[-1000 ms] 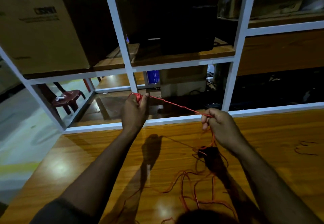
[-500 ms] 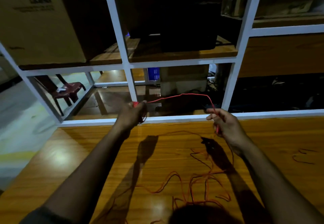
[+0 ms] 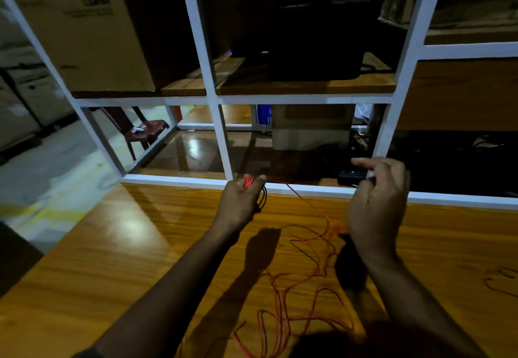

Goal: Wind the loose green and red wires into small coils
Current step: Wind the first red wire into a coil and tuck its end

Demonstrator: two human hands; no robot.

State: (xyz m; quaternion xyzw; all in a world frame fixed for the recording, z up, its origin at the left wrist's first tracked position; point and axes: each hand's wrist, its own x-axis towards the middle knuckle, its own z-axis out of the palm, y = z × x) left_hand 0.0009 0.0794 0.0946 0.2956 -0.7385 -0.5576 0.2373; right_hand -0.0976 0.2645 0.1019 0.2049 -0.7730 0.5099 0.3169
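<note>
Left hand (image 3: 238, 200) grips the red coil (image 3: 248, 182); right hand (image 3: 377, 206) is raised and blurred, grip unclear, and loose red wire (image 3: 297, 296) sprawls over the table (image 3: 112, 259).

We hold both forearms stretched forward over the table, our left hand (image 3: 241, 203) curled closed with its thumb pressed on top near the far edge, our right hand (image 3: 377, 203) raised beside it, blurred, index finger extended and the other fingers loosely bent.
</note>
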